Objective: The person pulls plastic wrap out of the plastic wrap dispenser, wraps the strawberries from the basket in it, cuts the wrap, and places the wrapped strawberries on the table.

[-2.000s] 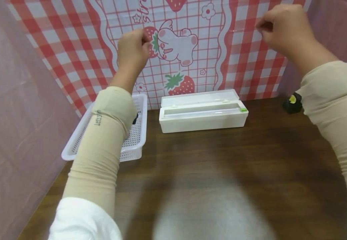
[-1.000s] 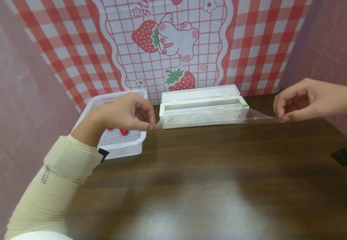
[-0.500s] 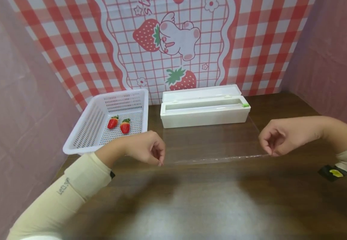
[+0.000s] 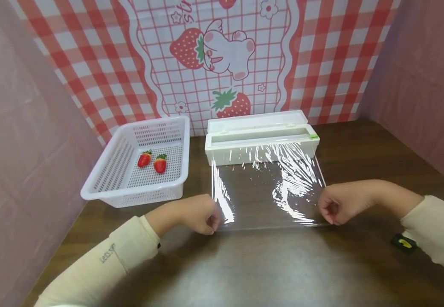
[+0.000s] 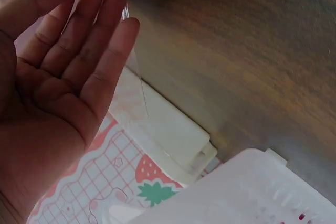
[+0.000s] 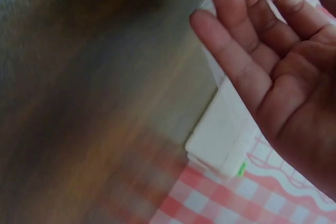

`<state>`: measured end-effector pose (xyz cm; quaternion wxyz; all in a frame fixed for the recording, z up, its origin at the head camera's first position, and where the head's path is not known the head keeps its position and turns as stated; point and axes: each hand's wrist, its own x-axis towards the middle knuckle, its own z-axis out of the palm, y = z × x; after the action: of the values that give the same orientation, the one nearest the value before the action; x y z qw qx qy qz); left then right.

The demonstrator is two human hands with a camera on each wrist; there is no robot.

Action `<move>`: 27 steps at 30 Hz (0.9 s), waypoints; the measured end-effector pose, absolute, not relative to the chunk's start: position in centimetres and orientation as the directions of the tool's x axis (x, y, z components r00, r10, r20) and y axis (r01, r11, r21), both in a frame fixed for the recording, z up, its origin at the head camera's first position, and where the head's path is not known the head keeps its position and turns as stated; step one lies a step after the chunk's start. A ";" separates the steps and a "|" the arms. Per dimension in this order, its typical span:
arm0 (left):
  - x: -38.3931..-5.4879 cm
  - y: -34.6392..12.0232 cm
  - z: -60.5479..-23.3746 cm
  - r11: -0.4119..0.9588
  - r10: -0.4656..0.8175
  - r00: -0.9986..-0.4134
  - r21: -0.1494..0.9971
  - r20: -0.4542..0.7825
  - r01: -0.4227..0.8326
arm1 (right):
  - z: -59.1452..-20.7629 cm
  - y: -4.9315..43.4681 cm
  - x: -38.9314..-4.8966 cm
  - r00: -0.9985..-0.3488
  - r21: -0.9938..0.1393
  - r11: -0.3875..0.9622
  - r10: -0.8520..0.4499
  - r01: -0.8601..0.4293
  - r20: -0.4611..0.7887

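A clear sheet of cling film stretches from a long white dispenser box toward the front, glinting over the brown table. My left hand pinches its near left corner between thumb and fingertips. At the near right corner my right hand pinches the film the same way. In the left wrist view the film edge runs past the fingertips of the left hand. Crinkled film shows at the fingers of the right hand in the right wrist view. The box's lid stands raised behind it.
Left of the box is a white perforated basket with two strawberries, one strawberry beside another strawberry. A green tab sits at the box's right end. A red checked cloth hangs behind, with pink sheets at both sides.
Both hands came down from above the box, took the film's edge at its front, and drew it toward the front of the table. The film now spans a longer stretch; box and basket stay put.
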<state>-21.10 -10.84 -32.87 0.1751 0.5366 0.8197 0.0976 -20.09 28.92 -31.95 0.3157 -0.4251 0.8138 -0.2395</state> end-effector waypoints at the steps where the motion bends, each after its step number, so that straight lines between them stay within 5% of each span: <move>1: -21.0 -10.8 -33.0 0.406 0.913 -0.362 0.336 -0.188 0.850 | -32.2 28.8 -20.0 -0.449 -0.647 0.542 -0.832 -0.536 -0.325; 10: -19.8 -10.5 -33.5 0.480 0.860 -0.417 0.188 -0.295 0.857 | -32.1 28.2 -19.0 -0.550 -0.550 0.700 -0.707 -0.454 -0.445; 27: -18.6 -10.7 -32.7 0.493 0.840 -0.437 0.116 -0.321 0.862 | -30.5 28.9 -17.7 -0.547 -0.447 0.707 -0.707 -0.548 -0.448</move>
<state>-18.63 -10.73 -32.66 0.1704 0.5025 0.8470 -0.0327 -17.70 28.89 -30.52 0.3107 -0.3604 0.8702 -0.1279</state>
